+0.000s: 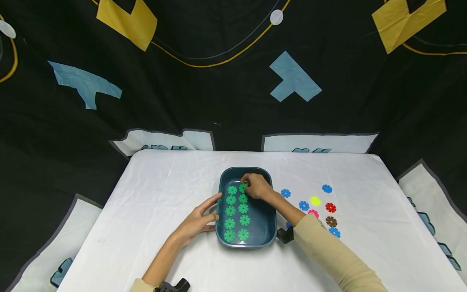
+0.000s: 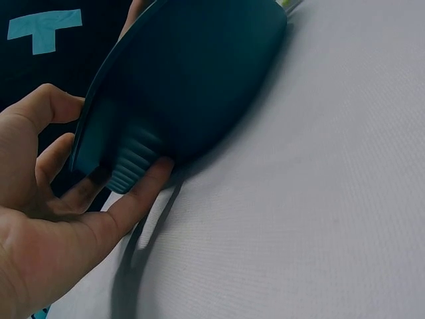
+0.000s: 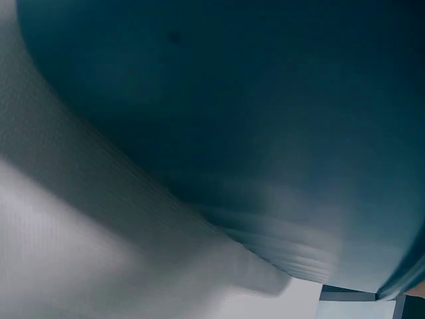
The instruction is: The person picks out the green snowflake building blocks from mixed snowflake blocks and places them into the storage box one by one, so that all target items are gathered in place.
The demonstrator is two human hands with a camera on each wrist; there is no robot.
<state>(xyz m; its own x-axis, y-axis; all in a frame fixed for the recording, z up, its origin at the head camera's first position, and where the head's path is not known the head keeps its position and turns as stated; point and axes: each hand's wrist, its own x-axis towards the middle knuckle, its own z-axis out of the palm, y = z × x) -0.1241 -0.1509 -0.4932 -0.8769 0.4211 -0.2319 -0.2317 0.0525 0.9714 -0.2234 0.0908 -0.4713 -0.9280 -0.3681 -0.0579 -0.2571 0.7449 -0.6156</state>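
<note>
A dark teal tray (image 1: 260, 231) stands on the white table, with several green notched discs (image 1: 230, 211) lying in two columns on its floor. My right hand (image 1: 258, 186) reaches into the tray's far part and pinches a green notched disc (image 1: 242, 188) at the far end of the right column. The fingers partly cover that disc. Spread along the tray's left side, my left hand (image 1: 197, 223) touches it with its fingertips. In the left wrist view, fingers (image 2: 143, 189) rest against the tray's outer wall (image 2: 192, 86). The right wrist view shows the tray's wall (image 3: 232, 133), not the fingers.
Right of the tray lie loose discs: several blue discs (image 1: 327, 189), a yellow disc (image 1: 315, 201), a red disc (image 1: 330, 207), a brown disc (image 1: 331, 221) and a pink disc (image 1: 313, 213). The right forearm passes over the tray's right rim. Black cloth (image 1: 204, 101) hangs behind the table.
</note>
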